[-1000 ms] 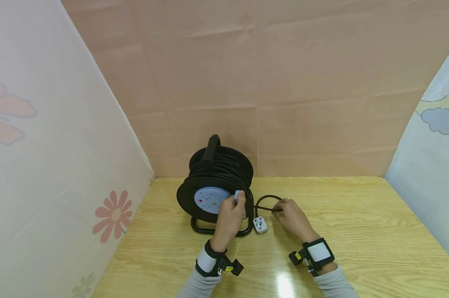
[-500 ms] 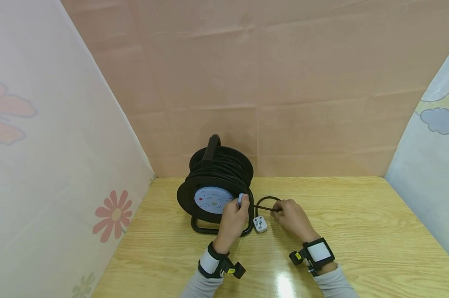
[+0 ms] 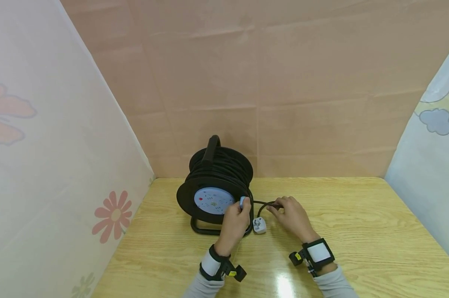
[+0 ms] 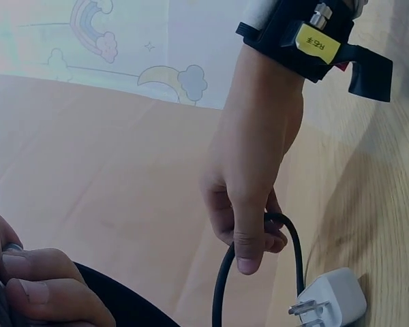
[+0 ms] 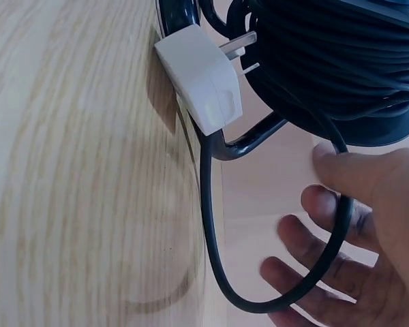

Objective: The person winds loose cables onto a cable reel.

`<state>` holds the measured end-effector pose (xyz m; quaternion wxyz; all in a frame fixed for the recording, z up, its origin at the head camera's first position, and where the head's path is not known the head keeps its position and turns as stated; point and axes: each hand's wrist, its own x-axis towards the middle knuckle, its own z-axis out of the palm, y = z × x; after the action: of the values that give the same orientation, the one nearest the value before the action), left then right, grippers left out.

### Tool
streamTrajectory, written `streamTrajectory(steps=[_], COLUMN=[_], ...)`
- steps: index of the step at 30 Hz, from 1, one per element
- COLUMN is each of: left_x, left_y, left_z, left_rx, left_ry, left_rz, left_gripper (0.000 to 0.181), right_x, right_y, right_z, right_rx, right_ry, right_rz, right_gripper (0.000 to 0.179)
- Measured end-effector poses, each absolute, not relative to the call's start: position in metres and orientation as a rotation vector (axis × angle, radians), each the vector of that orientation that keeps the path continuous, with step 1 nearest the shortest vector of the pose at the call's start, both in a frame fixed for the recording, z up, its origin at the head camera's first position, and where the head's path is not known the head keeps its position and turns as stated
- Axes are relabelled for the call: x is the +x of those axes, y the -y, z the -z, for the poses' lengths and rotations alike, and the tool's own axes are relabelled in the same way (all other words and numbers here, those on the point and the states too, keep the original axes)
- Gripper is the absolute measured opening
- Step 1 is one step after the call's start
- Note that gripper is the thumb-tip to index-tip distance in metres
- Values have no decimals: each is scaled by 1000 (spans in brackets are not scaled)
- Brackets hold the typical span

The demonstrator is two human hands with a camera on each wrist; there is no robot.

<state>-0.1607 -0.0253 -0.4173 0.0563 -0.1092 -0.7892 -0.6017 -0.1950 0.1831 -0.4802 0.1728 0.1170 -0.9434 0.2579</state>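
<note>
A black cable reel (image 3: 224, 167) with a blue socket face (image 3: 213, 200) stands on its tubular frame. At the right of that face my left hand (image 3: 233, 222) grips the blue crank knob (image 3: 242, 202). To the right of the reel, my right hand (image 3: 290, 216) pinches the loose black cable (image 3: 260, 202) between thumb and fingers. The cable bends in a loop down from that hand to a white three-pin plug (image 5: 203, 78), which lies on the table beside the frame, as the right wrist view shows. Wound cable (image 5: 334, 61) fills the drum.
The reel has a black carrying handle (image 3: 211, 150) on top. Under everything is a wood-grain table (image 3: 358, 231). A brown sheet (image 3: 302, 103) closes off the back, and patterned white sheets (image 3: 79, 124) stand at both sides.
My left hand has moved right and slightly down with the crank knob. The cable loop by my right hand has become smaller and flatter, and that hand has shifted slightly; the plug lies nearly where it was.
</note>
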Motion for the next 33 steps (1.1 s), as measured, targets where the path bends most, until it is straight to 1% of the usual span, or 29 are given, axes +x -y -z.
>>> streamTrajectory(steps=[5, 19, 33], left_x=[-160, -158, -159], left_y=[25, 23, 25], left_z=[422, 436, 447], left_rx=[-339, -321, -309], left_ry=[2404, 2495, 2558], left_rz=[1815, 1784, 1724], left_gripper=[57, 54, 52], right_x=[-195, -196, -198], right_y=[-183, -182, -184], right_z=[479, 479, 479], right_rx=[325, 271, 296], right_ry=[2693, 2702, 2637], right_rz=[-779, -828, -827], right_gripper=[12, 13, 14])
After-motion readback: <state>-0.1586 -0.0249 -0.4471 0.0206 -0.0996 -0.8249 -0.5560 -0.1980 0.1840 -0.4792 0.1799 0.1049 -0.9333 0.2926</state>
